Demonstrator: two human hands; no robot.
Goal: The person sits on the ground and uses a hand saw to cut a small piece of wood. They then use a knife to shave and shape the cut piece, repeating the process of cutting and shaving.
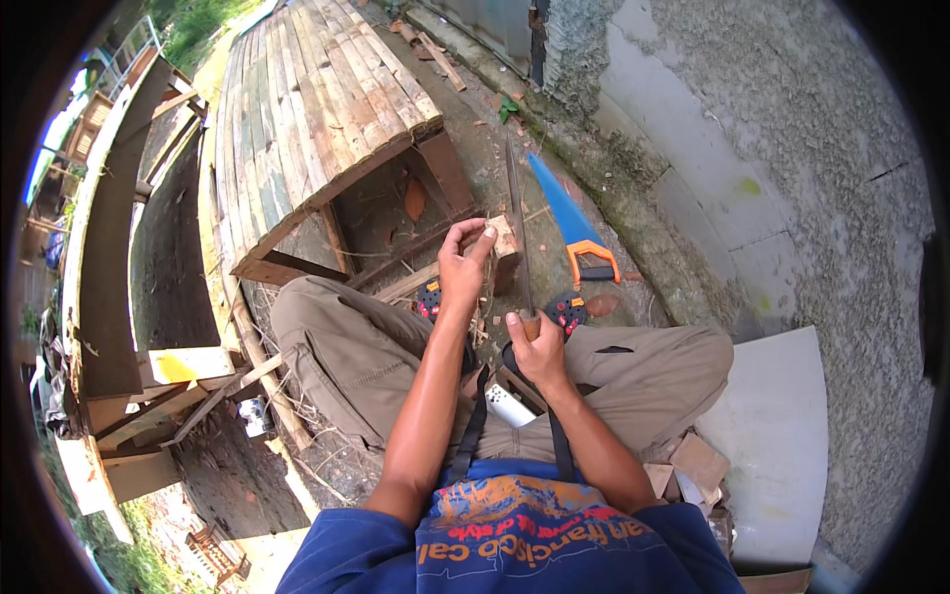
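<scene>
My right hand (537, 354) is wrapped around the wooden handle of a machete (525, 252). Its long, narrow dark blade points up and away from me. Just left of the blade, a short wooden block (505, 249) stands on end between my feet. My left hand (465, 265) has its fingers curled at the block's left upper edge and seems to steady it, though the fingertips are partly hidden. On the ground to the right lies a handsaw (566, 206) with a blue blade and an orange and black handle.
A low bamboo-slat bench (307, 109) stands ahead on the left, beside a wooden frame (104, 257). The rough grey wall (792, 129) rises on the right. Near my right knee are a pale curved panel (777, 426) and broken tiles (698, 465). Wood chips litter the ground.
</scene>
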